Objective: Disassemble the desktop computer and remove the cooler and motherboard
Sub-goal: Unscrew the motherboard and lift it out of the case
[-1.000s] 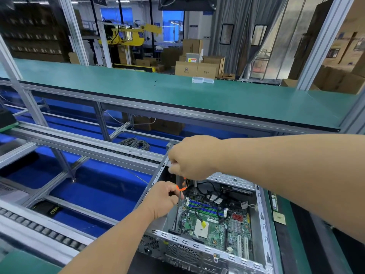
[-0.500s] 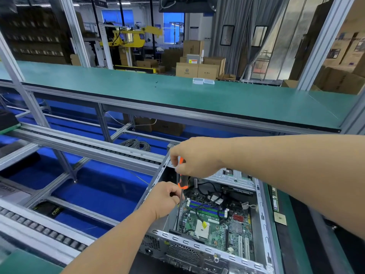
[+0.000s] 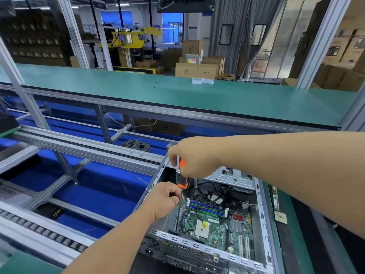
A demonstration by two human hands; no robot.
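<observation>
Below, right hand [image 3: 194, 155] gripping screwdriver [image 3: 181, 175], left hand [image 3: 166, 198] pinching shaft, tip hidden.

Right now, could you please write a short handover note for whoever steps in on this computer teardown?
Right hand: gripping the orange-handled screwdriver from the top, shaft pointing down into the case.
Left hand: at the case's left wall, fingers steadying the screwdriver shaft.
Things: the case lies open on the bench; the motherboard sits inside with black cables across it. The tip is near the board's left edge; what it meets is hidden.
Done: side panel off; no cooler visible on the board.
Left: finish the fasteners, free the cables, lift the motherboard out.
</observation>
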